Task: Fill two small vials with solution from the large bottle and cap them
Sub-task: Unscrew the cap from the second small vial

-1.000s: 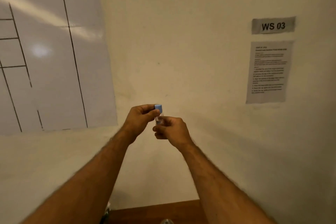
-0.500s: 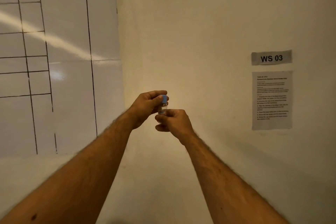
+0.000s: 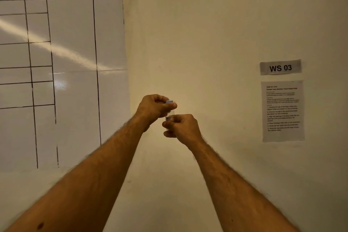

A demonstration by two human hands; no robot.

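A small clear vial [image 3: 170,116] is held up in front of the wall, gripped low down by the curled fingers of the right hand [image 3: 182,128]. Right above that, its blue cap [image 3: 169,101] is pinched by the thumb and fingers of the left hand [image 3: 155,107], which sits just up and to the left of the right one, pretty much touching it. A little red-edged label can be made out on the vial; how full it is can't be told. Further back, a whiteboard [image 3: 71,62] is seen off to the left of the hands, and a "WS 03" sign [image 3: 280,67] with a printed sheet [image 3: 282,111] under it is stuck up to the right.
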